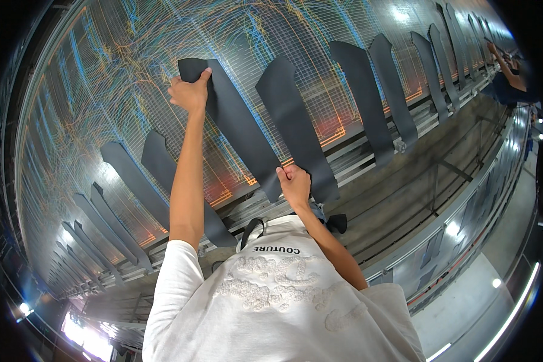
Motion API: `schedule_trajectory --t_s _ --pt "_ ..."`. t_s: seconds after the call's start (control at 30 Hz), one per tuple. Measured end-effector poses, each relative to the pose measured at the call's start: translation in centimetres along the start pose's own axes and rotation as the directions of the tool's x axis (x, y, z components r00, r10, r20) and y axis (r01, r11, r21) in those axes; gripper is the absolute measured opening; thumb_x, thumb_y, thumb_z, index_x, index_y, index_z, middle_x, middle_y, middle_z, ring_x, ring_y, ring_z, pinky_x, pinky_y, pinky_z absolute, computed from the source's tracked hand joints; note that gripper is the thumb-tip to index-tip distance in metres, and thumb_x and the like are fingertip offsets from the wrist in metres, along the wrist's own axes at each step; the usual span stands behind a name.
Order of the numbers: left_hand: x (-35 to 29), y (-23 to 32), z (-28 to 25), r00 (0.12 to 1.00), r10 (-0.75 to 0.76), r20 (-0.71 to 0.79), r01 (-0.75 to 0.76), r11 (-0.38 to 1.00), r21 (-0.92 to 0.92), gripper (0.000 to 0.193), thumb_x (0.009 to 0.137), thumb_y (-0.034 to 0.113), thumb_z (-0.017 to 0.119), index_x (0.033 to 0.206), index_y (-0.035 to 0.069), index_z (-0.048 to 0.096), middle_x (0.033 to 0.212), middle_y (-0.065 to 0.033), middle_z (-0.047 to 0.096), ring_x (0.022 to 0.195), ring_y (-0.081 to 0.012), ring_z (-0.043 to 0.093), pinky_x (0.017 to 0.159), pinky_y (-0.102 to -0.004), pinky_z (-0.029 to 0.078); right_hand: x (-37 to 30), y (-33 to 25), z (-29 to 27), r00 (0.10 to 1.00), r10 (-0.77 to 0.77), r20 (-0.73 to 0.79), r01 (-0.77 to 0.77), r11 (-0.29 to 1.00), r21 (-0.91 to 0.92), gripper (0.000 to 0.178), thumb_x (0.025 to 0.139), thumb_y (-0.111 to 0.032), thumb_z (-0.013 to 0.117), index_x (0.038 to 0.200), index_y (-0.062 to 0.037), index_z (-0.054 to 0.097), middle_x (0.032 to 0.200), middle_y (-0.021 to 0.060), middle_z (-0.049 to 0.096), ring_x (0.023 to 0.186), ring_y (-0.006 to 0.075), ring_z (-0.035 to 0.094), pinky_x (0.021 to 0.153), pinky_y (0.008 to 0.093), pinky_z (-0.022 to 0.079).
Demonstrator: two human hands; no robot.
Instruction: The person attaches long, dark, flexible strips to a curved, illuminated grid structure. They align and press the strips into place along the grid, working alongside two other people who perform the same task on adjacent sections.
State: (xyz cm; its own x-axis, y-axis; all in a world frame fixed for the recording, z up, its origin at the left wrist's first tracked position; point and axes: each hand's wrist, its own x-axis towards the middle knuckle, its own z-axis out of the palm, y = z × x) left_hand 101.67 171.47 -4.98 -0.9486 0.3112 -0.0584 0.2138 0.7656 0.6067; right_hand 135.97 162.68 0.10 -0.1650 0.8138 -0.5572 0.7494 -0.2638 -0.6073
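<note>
Head view: touching the upper end of a dark grey strip with the left hand, with thumb on its face and fingers bent; cannot tell whether pinching or pressing. At its lower end, using the right hand, with fingers folded in and thumb at its edge; cannot tell whether pinching it. Running aslant between both hands on the line-covered desk, reaching past its near edge. Just to the right, a second strip; to the left, another strip, partly behind the left forearm. At far right, a co-worker's arm.
</note>
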Motion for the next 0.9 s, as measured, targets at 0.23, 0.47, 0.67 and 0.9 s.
schedule_trajectory --t_s 0.23,0.47,0.67,0.9 --pt "0.35 -0.52 0.38 1.000 -0.006 0.000 0.006 0.999 0.045 0.083 0.063 0.052 0.090 0.110 -0.010 0.061 0.109 -0.0173 0.062 0.114 -0.0352 0.047 0.101 -0.0534 0.030 0.00 0.24 0.19 1.000 -0.011 -0.010 0.011 0.999 0.035 0.026 0.090 -0.025 0.071 0.078 -0.0016 0.068 0.061 0.0111 0.066 0.053 0.0294 0.063 0.057 0.0427 0.046" --pt "0.22 -0.41 0.30 1.000 0.015 0.003 -0.015 0.999 0.032 0.082 0.063 0.052 0.090 0.109 -0.010 0.062 0.109 -0.0166 0.062 0.114 -0.0350 0.047 0.101 -0.0528 0.030 0.02 -0.16 -0.10 1.000 -0.005 0.002 0.005 1.000 -0.006 0.026 0.090 -0.025 0.071 0.079 -0.0016 0.069 0.062 0.0122 0.067 0.055 0.0304 0.065 0.059 0.0427 0.048" --pt "0.21 -0.46 0.23 1.000 0.018 -0.012 -0.017 0.999 0.041 0.080 0.063 0.052 0.090 0.107 -0.008 0.063 0.107 -0.0147 0.063 0.112 -0.0346 0.047 0.099 -0.0526 0.031 0.05 0.00 0.00 1.000 -0.007 0.003 0.007 1.000 -0.011 0.025 0.090 -0.025 0.072 0.080 -0.0015 0.070 0.064 0.0127 0.068 0.057 0.0310 0.065 0.060 0.0429 0.049" --pt "0.11 0.16 -0.42 0.998 -0.015 0.065 0.014 1.000 0.028 0.112 0.060 0.065 0.087 0.125 -0.020 0.053 0.120 -0.0285 0.062 0.124 -0.0405 0.047 0.106 -0.0549 0.031 0.05 0.61 0.16 1.000 -0.013 0.002 0.013 1.000 0.028 0.027 0.090 -0.025 0.072 0.079 -0.0010 0.069 0.062 0.0120 0.067 0.055 0.0291 0.065 0.058 0.0424 0.048"
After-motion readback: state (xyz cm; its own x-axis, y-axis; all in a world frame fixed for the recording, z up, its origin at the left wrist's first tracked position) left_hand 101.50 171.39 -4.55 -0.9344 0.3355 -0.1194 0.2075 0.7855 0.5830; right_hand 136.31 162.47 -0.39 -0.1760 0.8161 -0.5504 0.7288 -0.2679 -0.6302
